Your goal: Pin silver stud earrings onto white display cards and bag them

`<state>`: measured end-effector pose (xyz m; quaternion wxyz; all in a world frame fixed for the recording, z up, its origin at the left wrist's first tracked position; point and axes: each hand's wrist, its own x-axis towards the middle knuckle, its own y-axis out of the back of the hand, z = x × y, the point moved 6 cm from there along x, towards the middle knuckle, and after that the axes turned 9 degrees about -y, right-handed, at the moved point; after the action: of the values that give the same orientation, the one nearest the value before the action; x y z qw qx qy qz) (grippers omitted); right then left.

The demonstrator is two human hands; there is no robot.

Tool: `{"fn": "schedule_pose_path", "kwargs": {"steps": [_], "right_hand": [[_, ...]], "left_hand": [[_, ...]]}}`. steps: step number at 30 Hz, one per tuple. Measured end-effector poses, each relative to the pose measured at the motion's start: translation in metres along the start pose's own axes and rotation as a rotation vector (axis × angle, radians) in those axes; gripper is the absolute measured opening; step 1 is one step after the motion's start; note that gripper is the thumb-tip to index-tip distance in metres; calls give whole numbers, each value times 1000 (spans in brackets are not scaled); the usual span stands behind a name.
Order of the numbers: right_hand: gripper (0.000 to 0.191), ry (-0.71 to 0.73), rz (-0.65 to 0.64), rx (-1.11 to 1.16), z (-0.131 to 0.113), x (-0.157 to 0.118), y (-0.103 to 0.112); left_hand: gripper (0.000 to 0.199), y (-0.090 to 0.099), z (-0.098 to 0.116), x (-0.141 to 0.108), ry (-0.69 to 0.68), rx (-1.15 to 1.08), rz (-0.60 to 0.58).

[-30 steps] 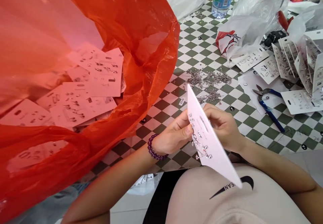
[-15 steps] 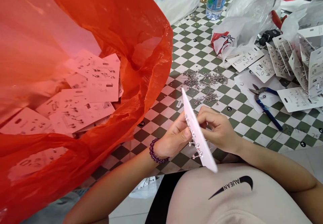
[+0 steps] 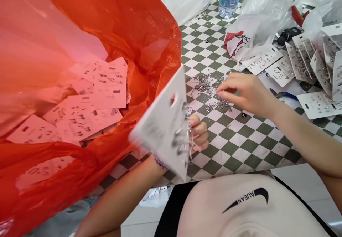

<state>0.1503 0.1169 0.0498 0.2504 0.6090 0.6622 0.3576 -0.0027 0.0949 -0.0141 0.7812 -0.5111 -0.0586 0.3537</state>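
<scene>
A white earring card, blurred and tilted, stands in front of my left hand. The left fingers are curled at the card's right edge and grip it; the thumb is hidden. Small metal earrings stick out from the card near these fingers. Over the loose metal earring pieces is my right hand, its thumb and forefinger tips close together in a pinch. Whatever may be between those tips is too small to name. Another small heap of pieces lies just below the right fingertips.
A large red plastic bag with several earring cards in it fills the left side. On the right are more earring cards, pliers partly hidden, and plastic bags. A water bottle stands at the back of the checkered table.
My right hand has left the card and moved up and right to the metal pieces. My left hand has turned the card, bringing it left and nearer the camera.
</scene>
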Motion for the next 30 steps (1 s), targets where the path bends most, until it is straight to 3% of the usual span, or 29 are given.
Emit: {"fn": "schedule_pose_path", "kwargs": {"steps": [4,8,12,16,23,30], "right_hand": [[19,-141,-98,-384,40,25,-10],[20,-104,-170,-488,45,31,-23],[22,-106,-172,-477,41,35,-25],[24,-119,-148,-451,37,40,-26],[22,-56,-254,-375,29,41,-35],[28,-142,-162,-307,33,47,-26]], "left_hand": [[21,1,10,0,-72,-171,9],[23,7,19,1,-163,-158,60],[10,13,22,1,-192,-103,150],[12,14,22,1,-186,-71,204],[13,11,25,0,-202,-83,206],[17,11,29,-2,-233,-126,188]]}}
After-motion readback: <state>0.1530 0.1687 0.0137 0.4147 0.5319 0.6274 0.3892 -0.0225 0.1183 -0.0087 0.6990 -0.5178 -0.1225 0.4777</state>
